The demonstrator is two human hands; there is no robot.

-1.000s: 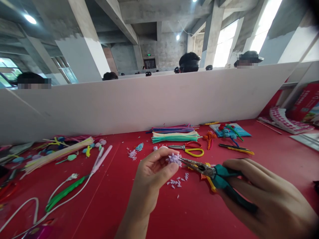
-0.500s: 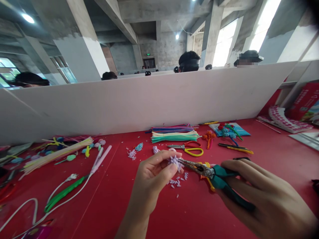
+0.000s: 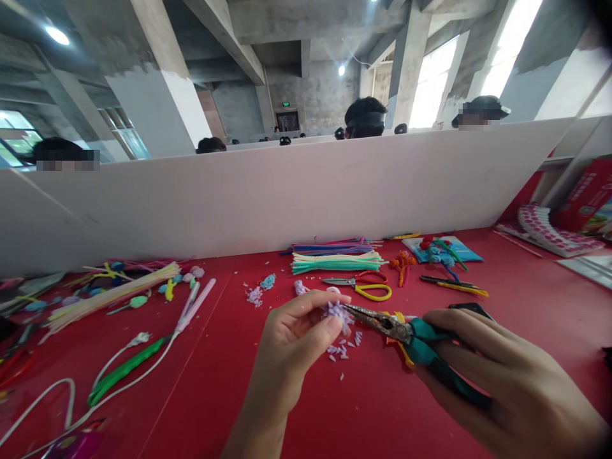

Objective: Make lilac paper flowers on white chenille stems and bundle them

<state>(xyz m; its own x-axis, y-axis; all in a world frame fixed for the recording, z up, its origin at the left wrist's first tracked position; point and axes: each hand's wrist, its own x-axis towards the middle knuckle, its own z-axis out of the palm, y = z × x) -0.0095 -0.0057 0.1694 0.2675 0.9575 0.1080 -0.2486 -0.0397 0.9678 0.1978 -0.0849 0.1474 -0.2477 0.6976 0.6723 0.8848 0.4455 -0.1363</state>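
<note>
Between the thumb and fingers of my left hand (image 3: 291, 347) is a small spiky lilac piece (image 3: 337, 312), partly covered by the fingertips. My right hand (image 3: 502, 363) is wrapped round the teal handles of long-nose pliers (image 3: 396, 326). Their dark, worn jaws point left and reach the edge of the lilac piece; whether they pinch it I cannot tell. Below it on the red table lie several small lilac bits (image 3: 338, 350). A yellow and orange item (image 3: 404, 350) shows partly behind the pliers.
Scissors (image 3: 366, 287) with red and yellow handles lie behind my hands, near bundled craft stems (image 3: 337, 262). A white cord and green-handled tool (image 3: 124, 373) lie left. An orange figure (image 3: 401, 264) and yellow-black cutter (image 3: 454, 285) lie right. A white partition (image 3: 287, 197) stands behind; people's heads show beyond.
Both hands keep nearly the same pose, with the lilac piece and pliers still held. The whole view has shifted very slightly.
</note>
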